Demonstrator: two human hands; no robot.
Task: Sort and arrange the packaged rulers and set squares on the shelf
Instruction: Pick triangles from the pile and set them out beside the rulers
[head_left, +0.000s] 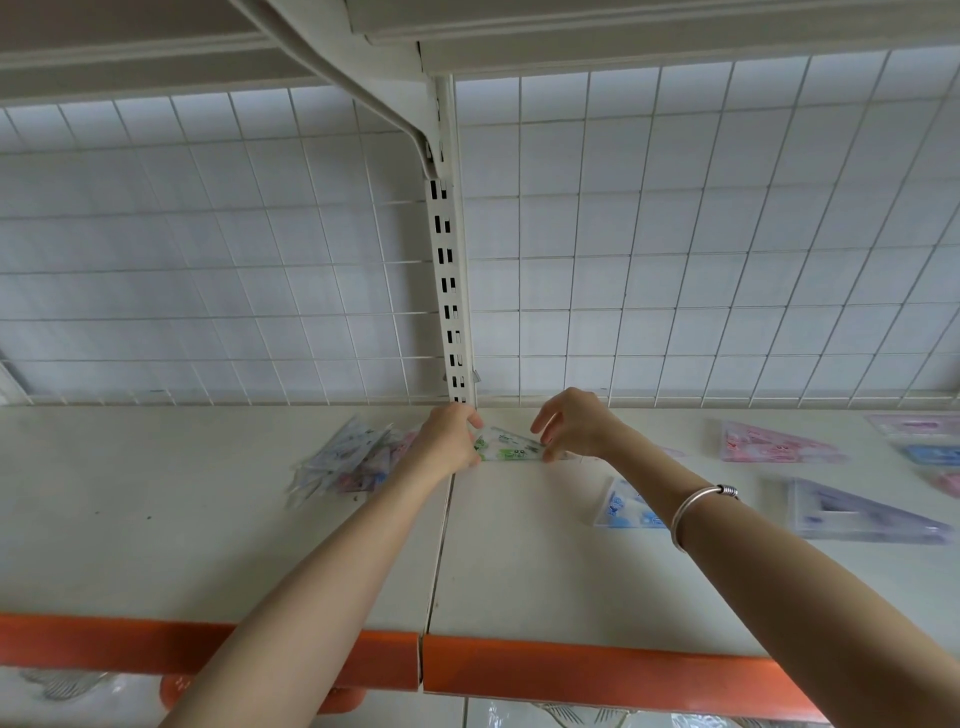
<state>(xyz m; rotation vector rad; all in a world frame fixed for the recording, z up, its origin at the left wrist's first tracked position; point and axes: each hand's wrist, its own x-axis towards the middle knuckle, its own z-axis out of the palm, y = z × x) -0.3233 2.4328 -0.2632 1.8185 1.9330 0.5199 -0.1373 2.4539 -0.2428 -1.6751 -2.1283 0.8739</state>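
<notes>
A wire grid back panel (208, 260) fills most of the view behind a pale shelf (208, 545). The shelf is made of two boards that meet at a seam running toward a slotted upright post (451, 291). The underside of an upper shelf (623, 31) closes off the top, held by a curved bracket hooked into the post. An orange edge strip (571, 670) runs along the shelf's front lip. Below it are only blurred scraps of clear plastic, too cut off to name.

On the right board a purple set square packet (862, 512) lies flat, with a pink set square packet (769, 444) farther back. More pink and blue packets (930, 441) run off the right edge of the view, so their shapes cannot be told. A blue set square packet (623, 509) is half hidden behind the right forearm. On the left board a loose pile of packets (343, 460) is fanned out near the back, its right side covered by the left wrist, and the prints are too smeared to read.

At the back, right at the foot of the post, a green-printed set square packet (506, 446) sits low over the right board. The left hand (447, 441) grips its left end with fingers curled round it. The right hand (574, 423) pinches its right corner, thumb underneath and fingers arched above. A silver bracelet (696, 509) circles the right forearm.
</notes>
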